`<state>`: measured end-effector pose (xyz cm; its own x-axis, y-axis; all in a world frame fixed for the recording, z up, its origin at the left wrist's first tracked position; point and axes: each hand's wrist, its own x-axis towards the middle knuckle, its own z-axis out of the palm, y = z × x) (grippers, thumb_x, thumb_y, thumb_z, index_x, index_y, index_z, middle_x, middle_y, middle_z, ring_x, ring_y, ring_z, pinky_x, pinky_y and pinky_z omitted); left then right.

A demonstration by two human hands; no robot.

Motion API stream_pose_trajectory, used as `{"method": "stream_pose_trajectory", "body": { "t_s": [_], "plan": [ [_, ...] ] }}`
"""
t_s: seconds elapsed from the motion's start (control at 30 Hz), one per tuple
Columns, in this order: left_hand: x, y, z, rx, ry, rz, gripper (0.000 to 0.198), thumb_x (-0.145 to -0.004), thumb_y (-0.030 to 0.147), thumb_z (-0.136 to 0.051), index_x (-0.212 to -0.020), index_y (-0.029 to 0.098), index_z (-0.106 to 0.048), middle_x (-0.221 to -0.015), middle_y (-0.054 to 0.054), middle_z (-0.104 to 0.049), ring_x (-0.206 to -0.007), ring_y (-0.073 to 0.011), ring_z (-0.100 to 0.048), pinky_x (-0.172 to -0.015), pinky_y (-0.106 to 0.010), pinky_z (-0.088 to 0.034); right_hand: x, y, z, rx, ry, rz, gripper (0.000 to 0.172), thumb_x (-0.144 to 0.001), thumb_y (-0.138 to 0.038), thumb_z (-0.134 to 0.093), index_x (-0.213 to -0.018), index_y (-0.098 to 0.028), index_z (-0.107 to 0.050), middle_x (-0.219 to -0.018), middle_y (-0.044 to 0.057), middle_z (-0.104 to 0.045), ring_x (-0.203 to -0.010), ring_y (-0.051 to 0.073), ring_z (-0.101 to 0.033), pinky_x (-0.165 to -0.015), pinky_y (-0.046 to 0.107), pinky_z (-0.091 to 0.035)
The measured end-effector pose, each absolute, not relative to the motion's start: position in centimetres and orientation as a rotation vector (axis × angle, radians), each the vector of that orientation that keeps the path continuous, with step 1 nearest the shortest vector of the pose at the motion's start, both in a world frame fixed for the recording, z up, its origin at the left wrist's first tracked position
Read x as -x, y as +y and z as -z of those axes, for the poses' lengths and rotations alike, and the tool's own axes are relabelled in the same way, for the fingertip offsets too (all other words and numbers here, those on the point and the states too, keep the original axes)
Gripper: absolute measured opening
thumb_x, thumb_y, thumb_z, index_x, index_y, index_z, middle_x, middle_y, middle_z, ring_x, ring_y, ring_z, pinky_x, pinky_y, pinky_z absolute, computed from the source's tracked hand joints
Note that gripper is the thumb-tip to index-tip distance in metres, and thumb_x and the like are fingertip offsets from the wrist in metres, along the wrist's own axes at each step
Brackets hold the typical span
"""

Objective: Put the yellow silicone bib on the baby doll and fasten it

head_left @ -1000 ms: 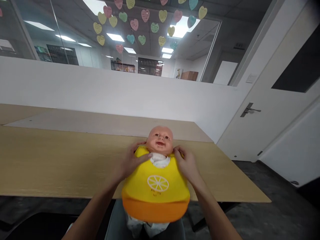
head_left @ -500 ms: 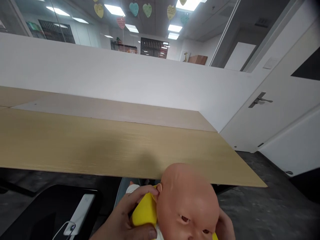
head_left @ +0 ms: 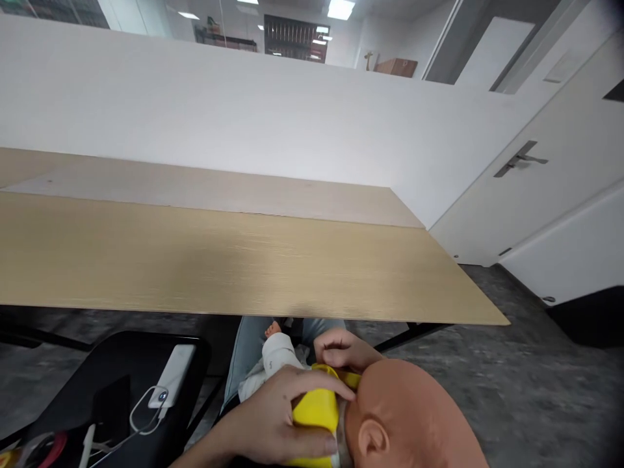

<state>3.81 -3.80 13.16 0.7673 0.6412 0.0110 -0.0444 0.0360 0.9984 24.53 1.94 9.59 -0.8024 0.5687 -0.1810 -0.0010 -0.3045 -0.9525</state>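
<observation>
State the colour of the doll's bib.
Bright yellow: the soft bib on the baby doll, shown in the head view.

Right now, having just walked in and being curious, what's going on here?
A person holds a baby doll over their lap, below the edge of a wooden table. Their left hand grips the doll's yellow bib near its neck, while their right hand sits at the bib's far edge. The doll's white outfit lies against their jeans.
</observation>
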Motion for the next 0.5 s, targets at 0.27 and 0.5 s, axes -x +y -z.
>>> {"method": "stream_pose_trajectory", "body": {
  "t_s": [0.27,0.5],
  "plan": [
    [-2.9,-2.3,-10.7,-0.879,0.728,-0.721,0.034,-0.078,0.029,-0.07,-0.103,0.024,-0.047,-0.08,0.003,-0.061,-0.062,-0.0095,-0.053,-0.058,-0.021,-0.038,-24.2,1.0,-6.5,0.785,-1.457,-1.917,0.048,-0.067,-0.054,-0.077,-0.071,-0.013,-0.053,-0.059,-0.002,-0.049,-0.05,0.006,-0.039,-0.047,0.019,-0.027],
    [-3.3,-2.0,-8.6,-1.152,0.812,-0.679,0.019,-0.076,0.018,-0.066,-0.078,0.017,-0.048,-0.068,0.006,-0.045,-0.064,-0.0083,-0.04,-0.059,-0.021,-0.029,-23.4,0.0,-4.5,1.081,-1.702,-1.871,0.053,-0.064,-0.06,-0.077,-0.071,-0.013,-0.052,-0.059,-0.004,-0.046,-0.054,0.006,-0.037,-0.052,0.02,-0.026]
  ]
}}
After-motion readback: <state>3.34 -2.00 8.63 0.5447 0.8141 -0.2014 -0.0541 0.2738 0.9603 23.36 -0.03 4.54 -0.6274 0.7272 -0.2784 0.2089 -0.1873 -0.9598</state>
